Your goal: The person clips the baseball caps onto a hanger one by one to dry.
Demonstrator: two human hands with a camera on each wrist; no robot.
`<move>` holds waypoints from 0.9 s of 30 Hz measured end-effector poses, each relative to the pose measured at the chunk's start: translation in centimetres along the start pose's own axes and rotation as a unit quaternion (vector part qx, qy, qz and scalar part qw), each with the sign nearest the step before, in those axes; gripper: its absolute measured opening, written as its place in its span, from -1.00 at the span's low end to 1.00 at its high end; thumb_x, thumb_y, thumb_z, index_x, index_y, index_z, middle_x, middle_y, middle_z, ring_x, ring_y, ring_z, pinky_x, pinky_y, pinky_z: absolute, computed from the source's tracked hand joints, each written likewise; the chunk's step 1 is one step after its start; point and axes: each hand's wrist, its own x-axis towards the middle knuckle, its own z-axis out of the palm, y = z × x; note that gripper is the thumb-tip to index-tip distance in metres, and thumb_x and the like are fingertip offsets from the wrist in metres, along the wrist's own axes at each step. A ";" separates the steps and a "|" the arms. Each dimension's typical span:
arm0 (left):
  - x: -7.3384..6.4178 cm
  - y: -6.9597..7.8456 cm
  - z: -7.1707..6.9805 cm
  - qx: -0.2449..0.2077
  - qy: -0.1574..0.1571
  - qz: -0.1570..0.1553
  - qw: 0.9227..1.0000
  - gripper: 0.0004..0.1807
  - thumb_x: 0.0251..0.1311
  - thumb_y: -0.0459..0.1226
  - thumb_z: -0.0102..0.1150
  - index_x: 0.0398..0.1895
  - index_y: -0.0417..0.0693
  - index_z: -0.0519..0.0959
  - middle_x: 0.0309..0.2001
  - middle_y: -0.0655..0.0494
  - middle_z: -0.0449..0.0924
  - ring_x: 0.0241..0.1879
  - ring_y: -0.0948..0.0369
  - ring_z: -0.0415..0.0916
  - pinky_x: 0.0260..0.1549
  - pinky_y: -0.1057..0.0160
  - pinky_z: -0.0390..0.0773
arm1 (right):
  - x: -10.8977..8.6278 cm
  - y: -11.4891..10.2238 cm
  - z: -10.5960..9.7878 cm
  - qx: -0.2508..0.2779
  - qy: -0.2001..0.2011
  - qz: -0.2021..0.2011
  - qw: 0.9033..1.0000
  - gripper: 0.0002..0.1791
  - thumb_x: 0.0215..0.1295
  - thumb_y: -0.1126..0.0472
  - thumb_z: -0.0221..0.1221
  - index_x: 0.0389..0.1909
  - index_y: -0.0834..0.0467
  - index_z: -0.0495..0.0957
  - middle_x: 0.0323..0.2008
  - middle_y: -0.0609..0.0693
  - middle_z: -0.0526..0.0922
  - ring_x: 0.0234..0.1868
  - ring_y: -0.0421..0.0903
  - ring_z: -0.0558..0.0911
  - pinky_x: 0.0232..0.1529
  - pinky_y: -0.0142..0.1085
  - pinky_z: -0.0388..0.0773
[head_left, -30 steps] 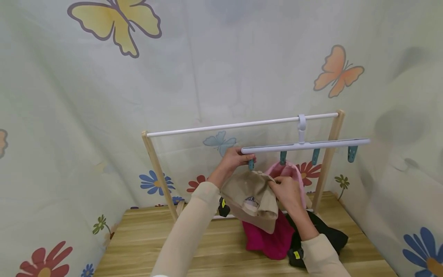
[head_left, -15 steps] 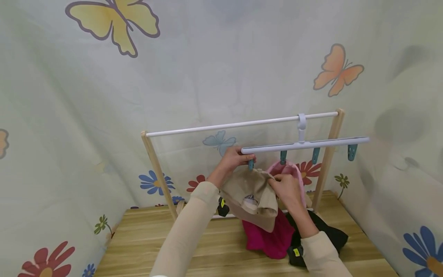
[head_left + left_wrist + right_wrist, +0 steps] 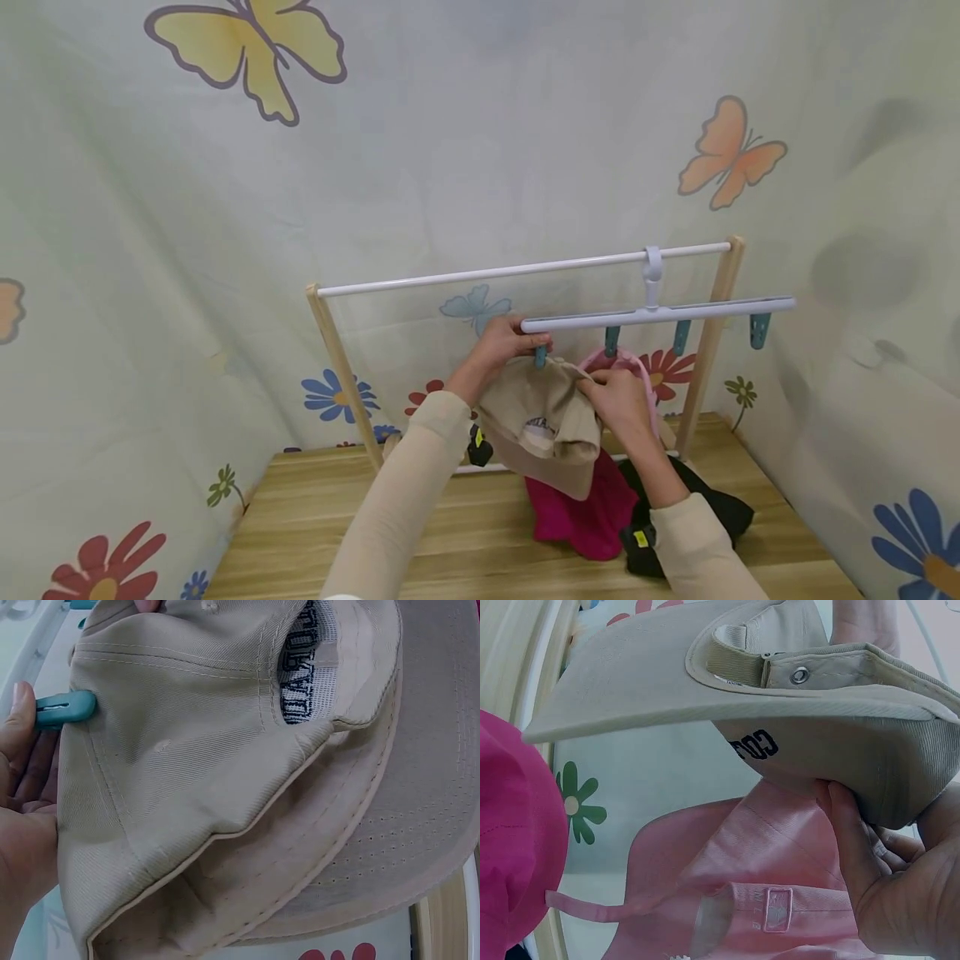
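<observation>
A beige baseball cap [image 3: 517, 408] is under the left end of a pale clip hanger [image 3: 592, 322], its brim lower than its crown. My left hand [image 3: 501, 343] pinches the hanger's leftmost teal clip [image 3: 540, 357]. In the left wrist view the thumb presses the clip's end, and the clip [image 3: 66, 709] overlaps the cap's crown edge; whether it bites the fabric I cannot tell. My right hand [image 3: 619, 403] pinches the cap's crown at its right side. Behind it a pink cap [image 3: 727, 877] hangs by the second clip [image 3: 612, 341].
The hanger hooks onto the white rail [image 3: 480, 277] of a rack with wooden posts [image 3: 337, 367]. Below, a magenta hat [image 3: 585, 521] and a black item [image 3: 712, 504] lie on the wooden table [image 3: 300, 525]. Two more teal clips hang at the right, the outermost clip [image 3: 760, 331] holding nothing.
The beige cap has risen slightly, so its crown edge now overlaps the clip's lower end. My right hand moved up a little with it; my left hand keeps its pinch on the clip.
</observation>
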 end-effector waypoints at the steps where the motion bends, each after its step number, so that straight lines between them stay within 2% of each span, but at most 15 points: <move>1: 0.0 0.0 0.0 -0.001 0.001 0.001 1.000 -0.62 0.25 -0.38 0.37 -0.02 -0.56 0.57 -0.39 0.02 0.76 -0.36 0.24 0.71 -0.11 0.16 0.72 | 0.0 -0.1 -0.1 0.001 -0.001 -0.001 1.000 -0.72 0.31 0.12 0.23 -0.32 0.25 0.79 -0.63 -0.02 0.63 -0.61 -0.14 0.49 -0.60 -0.31 0.39; 8: -0.1 0.1 0.0 0.004 0.001 0.002 1.000 -0.62 0.25 -0.37 0.37 -0.01 -0.55 0.57 -0.39 0.05 0.76 -0.36 0.25 0.72 -0.13 0.20 0.72 | -0.1 -0.2 -0.3 0.001 -0.003 -0.003 1.000 -0.69 0.32 0.09 0.25 -0.23 0.27 0.79 -0.56 0.02 0.69 -0.59 -0.13 0.53 -0.58 -0.31 0.42; 15: -0.1 -0.2 0.0 0.004 0.009 -0.002 1.000 -0.60 0.21 -0.34 0.41 -0.01 -0.49 0.59 -0.34 -0.02 0.78 -0.32 0.23 0.74 -0.03 0.07 0.69 | -0.1 -0.2 -0.3 -0.003 0.006 -0.006 1.000 -0.70 0.32 0.08 0.25 -0.26 0.24 0.80 -0.54 0.03 0.70 -0.57 -0.13 0.53 -0.57 -0.31 0.42; 21: -0.5 -0.3 -0.1 0.025 0.017 -0.017 0.999 -0.64 0.19 -0.27 0.46 -0.04 -0.35 0.67 -0.31 0.01 0.79 -0.29 0.25 0.73 -0.06 0.16 0.70 | -0.1 -0.2 -0.2 0.004 0.011 -0.018 1.000 -0.72 0.31 0.12 0.28 -0.27 0.28 0.80 -0.52 0.08 0.73 -0.60 -0.15 0.54 -0.58 -0.32 0.43; 27: -0.6 -0.3 -0.2 0.031 0.014 -0.017 0.999 -0.66 0.18 -0.24 0.46 -0.07 -0.30 0.71 -0.30 0.01 0.79 -0.27 0.25 0.74 -0.15 0.29 0.68 | -0.2 -0.2 -0.1 0.005 0.012 -0.020 1.000 -0.72 0.32 0.13 0.27 -0.26 0.29 0.79 -0.51 0.10 0.74 -0.60 -0.14 0.56 -0.58 -0.32 0.44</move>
